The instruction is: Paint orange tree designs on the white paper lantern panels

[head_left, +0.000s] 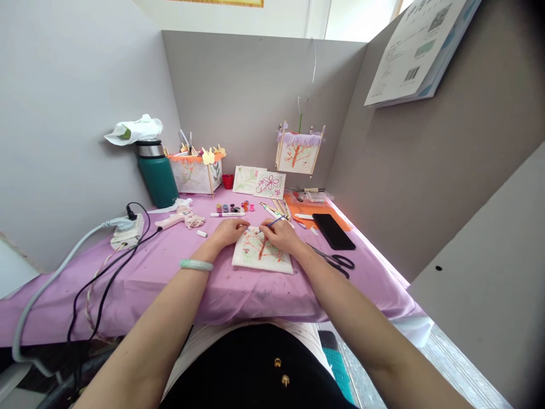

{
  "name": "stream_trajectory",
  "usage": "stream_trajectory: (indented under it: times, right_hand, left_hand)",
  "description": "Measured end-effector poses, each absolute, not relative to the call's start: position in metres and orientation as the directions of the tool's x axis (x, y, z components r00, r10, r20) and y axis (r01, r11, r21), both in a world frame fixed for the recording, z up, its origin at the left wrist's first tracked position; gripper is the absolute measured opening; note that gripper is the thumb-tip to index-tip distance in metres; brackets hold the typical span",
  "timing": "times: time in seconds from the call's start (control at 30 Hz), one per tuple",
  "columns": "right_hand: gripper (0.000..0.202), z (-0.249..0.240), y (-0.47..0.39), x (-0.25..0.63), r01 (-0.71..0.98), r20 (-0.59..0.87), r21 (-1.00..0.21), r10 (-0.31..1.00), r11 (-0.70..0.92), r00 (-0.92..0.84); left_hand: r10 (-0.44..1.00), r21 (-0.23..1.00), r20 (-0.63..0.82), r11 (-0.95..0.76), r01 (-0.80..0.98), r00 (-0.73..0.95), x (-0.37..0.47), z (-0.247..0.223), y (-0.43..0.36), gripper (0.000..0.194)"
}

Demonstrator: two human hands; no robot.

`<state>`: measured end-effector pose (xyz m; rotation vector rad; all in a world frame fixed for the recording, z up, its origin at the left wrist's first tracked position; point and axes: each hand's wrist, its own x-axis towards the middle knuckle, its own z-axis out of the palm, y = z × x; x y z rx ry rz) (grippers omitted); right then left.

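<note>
A white painted sheet, with a red-brown tree and small coloured marks on it, lies at the front of the table. My left hand is at its upper left corner, fingers closed on the edge. In my right hand is a thin blue paintbrush, pinched over the upper part of the picture; its tip is too small to make out. Just beyond the hands stand several small paint pots, with a white marker in front of them.
Scissors and a black phone lie to the right on the purple cloth. A pink glue gun, power strip and cables are on the left. Behind stand a green bottle, a paper lantern and a decorated box.
</note>
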<state>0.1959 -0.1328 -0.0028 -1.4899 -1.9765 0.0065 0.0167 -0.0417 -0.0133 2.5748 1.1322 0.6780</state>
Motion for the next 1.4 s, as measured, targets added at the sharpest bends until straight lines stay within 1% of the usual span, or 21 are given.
stream_trajectory:
  times: [0.33, 0.63, 0.73, 0.87, 0.97, 1.03, 1.2, 1.4]
  right_hand:
    - [0.026, -0.004, -0.133, 0.196, 0.859, 0.492, -0.372, 0.859, 0.353, -0.140]
    - [0.026, -0.007, -0.129, 0.197, 0.867, 0.519, -0.347, 0.844, 0.357, -0.140]
    - [0.026, -0.009, -0.126, 0.198, 0.886, 0.552, -0.341, 0.830, 0.313, -0.081]
    - [0.026, -0.010, -0.123, 0.201, 0.915, 0.573, -0.344, 0.819, 0.210, 0.028]
    - [0.027, -0.010, -0.123, 0.201, 0.920, 0.581, -0.348, 0.812, 0.182, 0.059]
    - [0.028, -0.009, -0.124, 0.201, 0.914, 0.583, -0.355, 0.811, 0.195, 0.054]
    - [0.030, -0.008, -0.126, 0.199, 0.887, 0.564, -0.369, 0.825, 0.278, -0.024]
    - [0.032, -0.009, -0.125, 0.199, 0.893, 0.564, -0.367, 0.826, 0.260, -0.009]
  left_hand:
    - [0.735, 0.385, 0.335, -0.678, 0.626, 0.590, 0.017, -0.017, -0.038, 0.037]
    - [0.739, 0.381, 0.318, -0.673, 0.634, 0.594, 0.016, -0.015, -0.039, 0.037]
    - [0.740, 0.387, 0.322, -0.672, 0.631, 0.591, 0.016, -0.017, -0.038, 0.037]
    - [0.751, 0.414, 0.318, -0.660, 0.627, 0.579, 0.016, -0.017, -0.038, 0.036]
    - [0.760, 0.426, 0.306, -0.648, 0.632, 0.573, 0.017, -0.015, -0.040, 0.036]
    - [0.759, 0.420, 0.306, -0.649, 0.634, 0.575, 0.017, -0.014, -0.040, 0.036]
    - [0.752, 0.409, 0.309, -0.658, 0.632, 0.582, 0.017, -0.013, -0.041, 0.037]
    - [0.767, 0.431, 0.299, -0.639, 0.637, 0.567, 0.017, -0.014, -0.041, 0.036]
